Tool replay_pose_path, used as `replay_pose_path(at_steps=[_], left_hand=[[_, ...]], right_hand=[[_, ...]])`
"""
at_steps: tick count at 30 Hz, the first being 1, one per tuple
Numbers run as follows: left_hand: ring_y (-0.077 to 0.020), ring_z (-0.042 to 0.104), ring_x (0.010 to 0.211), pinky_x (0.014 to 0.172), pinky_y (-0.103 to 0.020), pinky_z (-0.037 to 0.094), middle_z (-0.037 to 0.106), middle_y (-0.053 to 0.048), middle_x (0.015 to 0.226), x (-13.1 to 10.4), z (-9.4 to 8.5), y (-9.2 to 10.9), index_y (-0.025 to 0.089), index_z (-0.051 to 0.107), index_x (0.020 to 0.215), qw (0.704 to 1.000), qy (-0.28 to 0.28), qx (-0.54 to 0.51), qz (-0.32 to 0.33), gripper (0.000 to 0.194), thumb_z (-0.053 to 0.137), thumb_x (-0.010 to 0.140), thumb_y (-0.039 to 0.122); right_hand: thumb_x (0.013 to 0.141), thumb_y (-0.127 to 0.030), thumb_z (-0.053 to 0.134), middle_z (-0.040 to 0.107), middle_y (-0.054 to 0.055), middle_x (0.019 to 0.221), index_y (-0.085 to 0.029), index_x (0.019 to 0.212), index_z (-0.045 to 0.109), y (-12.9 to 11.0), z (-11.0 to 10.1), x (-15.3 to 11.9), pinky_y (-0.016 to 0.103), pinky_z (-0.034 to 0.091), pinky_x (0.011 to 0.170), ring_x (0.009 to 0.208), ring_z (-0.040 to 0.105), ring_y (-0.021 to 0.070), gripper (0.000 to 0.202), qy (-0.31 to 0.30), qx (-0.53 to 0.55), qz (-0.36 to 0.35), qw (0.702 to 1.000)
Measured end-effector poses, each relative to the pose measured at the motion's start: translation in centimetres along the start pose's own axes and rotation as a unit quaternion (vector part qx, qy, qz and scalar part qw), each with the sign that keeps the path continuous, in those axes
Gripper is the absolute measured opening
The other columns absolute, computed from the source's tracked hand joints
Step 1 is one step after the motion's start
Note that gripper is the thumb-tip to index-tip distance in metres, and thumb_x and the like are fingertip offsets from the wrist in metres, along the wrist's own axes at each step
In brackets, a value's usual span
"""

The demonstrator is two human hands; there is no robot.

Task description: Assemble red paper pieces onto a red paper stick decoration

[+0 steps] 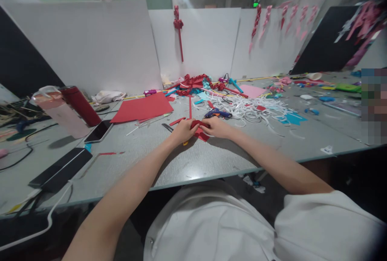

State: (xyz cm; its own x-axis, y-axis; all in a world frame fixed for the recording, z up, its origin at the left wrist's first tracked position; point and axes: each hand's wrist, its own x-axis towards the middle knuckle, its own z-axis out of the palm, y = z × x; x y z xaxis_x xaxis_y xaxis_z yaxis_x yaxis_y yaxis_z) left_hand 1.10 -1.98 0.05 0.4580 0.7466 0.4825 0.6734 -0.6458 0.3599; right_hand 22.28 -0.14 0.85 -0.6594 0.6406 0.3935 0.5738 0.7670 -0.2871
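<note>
The grey worktop point(211, 164) spreads across the whole view, backed by an upright white panel point(208, 43). On its surface, to the left and beyond the hands, lies a flat red sheet point(142, 107); to the right and beyond them is a tangled heap of white strips point(256, 107).

The left hand point(184, 130) and the right hand point(220, 127) meet near the middle of the worktop, low over its surface, each with its fingers drawn narrow in a pinch. A blue glue gun point(218, 113) lies just beyond the right hand.

Between the hands, directly in front of the person, is a curled dark red piece point(198, 124). Its long axis seems to run from left to right, roughly along the front edge of the worktop, with the left hand on one end and the right hand on the other, so neither is nearer. The piece looks bent or rolled and deep in colour; fingers cover its ends, and its material is hard to tell.

A brighter, flatter red scrap point(202, 135) shows just below it, on the person's side. Smallest, a yellow bit point(185, 143) peeks out beside the left hand.
</note>
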Motion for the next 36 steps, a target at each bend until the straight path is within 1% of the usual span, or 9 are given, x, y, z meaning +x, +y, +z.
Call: replay_pose_path(at_steps=[4,10,13,16,19,24,29,36], left_hand=[[-0.0175,0.064,0.077,0.075,-0.028,0.043,0.072,-0.006,0.087,0.01,0.15,-0.14,0.017,0.071,0.097,1.0,-0.001,-0.003,0.003,0.022,0.052,0.099,0.028],[-0.0181,0.064,0.078,0.076,-0.029,0.044,0.073,-0.007,0.087,-0.05,0.39,-0.24,0.018,0.07,0.093,1.0,0.002,0.017,0.002,0.023,0.051,0.099,0.029],[-0.0196,0.065,0.081,0.077,-0.029,0.045,0.073,-0.007,0.088,-0.1,0.33,-0.15,0.018,0.07,0.096,0.999,-0.001,0.034,0.003,0.023,0.051,0.099,0.031],[-0.0199,0.066,0.083,0.081,-0.03,0.046,0.074,-0.007,0.089,-0.12,0.25,-0.05,0.019,0.07,0.099,0.999,-0.01,0.045,0.002,0.024,0.049,0.1,0.032],[-0.0192,0.066,0.082,0.084,-0.031,0.047,0.073,-0.007,0.089,-0.11,0.27,-0.07,0.019,0.07,0.098,0.999,-0.009,0.045,0.011,0.025,0.049,0.1,0.031],[-0.0198,0.066,0.08,0.079,-0.03,0.046,0.073,-0.007,0.087,-0.11,0.37,-0.23,0.019,0.069,0.096,0.999,-0.006,0.049,0.012,0.025,0.048,0.1,0.032],[-0.0195,0.066,0.083,0.082,-0.03,0.047,0.073,-0.007,0.089,-0.07,0.48,-0.3,0.019,0.07,0.097,0.999,-0.012,0.048,0.001,0.026,0.049,0.1,0.033],[-0.0203,0.066,0.082,0.079,-0.03,0.046,0.073,-0.007,0.087,-0.11,0.53,-0.36,0.018,0.07,0.098,0.999,-0.01,0.047,0.007,0.026,0.048,0.1,0.032]], right_hand=[[0.096,-0.03,0.053,0.053,-0.002,0.061,-0.018,0.072,0.053,0.08,0.0,-0.01,0.027,0.022,0.057,0.055,0.041,0.0104,0.027,-0.001,-0.003,-0.002,1.0],[0.097,-0.03,0.052,0.052,-0.002,0.06,-0.018,0.072,0.052,0.14,0.06,-0.05,0.027,0.022,0.057,0.055,0.041,0.01,0.028,-0.002,-0.011,-0.009,1.0],[0.097,-0.03,0.052,0.052,-0.002,0.06,-0.018,0.072,0.052,0.15,0.07,-0.05,0.026,0.023,0.057,0.055,0.041,0.0098,0.028,-0.006,-0.018,-0.007,1.0],[0.097,-0.031,0.051,0.052,-0.002,0.061,-0.017,0.072,0.052,0.21,0.09,-0.03,0.026,0.023,0.057,0.055,0.042,0.0097,0.028,-0.012,-0.02,-0.008,1.0],[0.097,-0.031,0.051,0.053,-0.002,0.062,-0.017,0.073,0.053,0.29,0.11,0.0,0.026,0.024,0.058,0.056,0.042,0.01,0.028,-0.012,-0.019,-0.012,1.0],[0.097,-0.031,0.051,0.055,-0.001,0.063,-0.017,0.075,0.055,0.4,0.14,0.01,0.026,0.023,0.058,0.056,0.042,0.0103,0.027,-0.015,-0.021,-0.009,1.0],[0.097,-0.031,0.051,0.055,-0.001,0.064,-0.017,0.075,0.055,0.5,0.2,0.05,0.026,0.024,0.059,0.057,0.042,0.0103,0.027,-0.022,-0.028,-0.007,0.999],[0.098,-0.03,0.05,0.055,-0.001,0.063,-0.017,0.074,0.055,0.54,0.17,0.09,0.026,0.025,0.059,0.057,0.043,0.0102,0.028,-0.025,-0.036,-0.011,0.999]])
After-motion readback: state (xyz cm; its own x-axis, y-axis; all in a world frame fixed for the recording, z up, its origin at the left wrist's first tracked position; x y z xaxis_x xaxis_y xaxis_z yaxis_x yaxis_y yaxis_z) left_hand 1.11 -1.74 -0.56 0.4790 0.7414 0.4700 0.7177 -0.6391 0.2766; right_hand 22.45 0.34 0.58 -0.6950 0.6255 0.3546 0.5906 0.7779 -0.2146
